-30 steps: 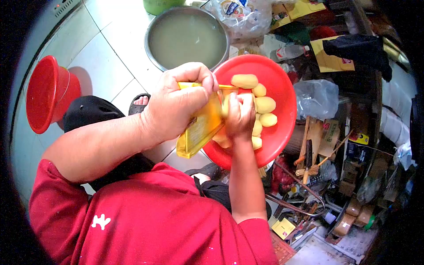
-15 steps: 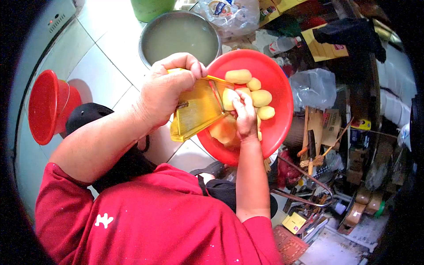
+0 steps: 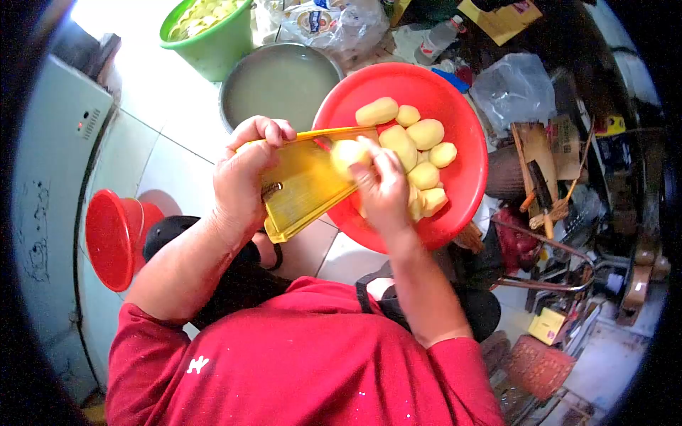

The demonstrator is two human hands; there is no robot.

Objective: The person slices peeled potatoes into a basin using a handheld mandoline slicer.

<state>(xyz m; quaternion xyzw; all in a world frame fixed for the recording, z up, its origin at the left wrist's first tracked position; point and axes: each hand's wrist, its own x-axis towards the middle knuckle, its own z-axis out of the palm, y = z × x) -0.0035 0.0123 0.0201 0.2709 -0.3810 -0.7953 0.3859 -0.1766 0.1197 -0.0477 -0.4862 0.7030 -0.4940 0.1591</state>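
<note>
My left hand is closed around the upper left end of a yellow slicer, a flat board with a blade, held tilted over the rim of a red basin. In my right hand a peeled potato is pressed against the slicer's face; hand and potato are blurred by motion. Several peeled potatoes lie in the basin to the right of the slicer. What lies under the slicer and my right hand is mostly hidden.
A metal basin of cloudy liquid touches the red basin's left side. Beyond it stands a green tub holding pale yellow pieces. A red bucket is at the left. Clutter, including a metal frame, fills the right side.
The potato in my right hand has shifted left along the slicer. The slicer's face is now turned more toward me. My view has moved, bringing the green tub's contents into sight.
</note>
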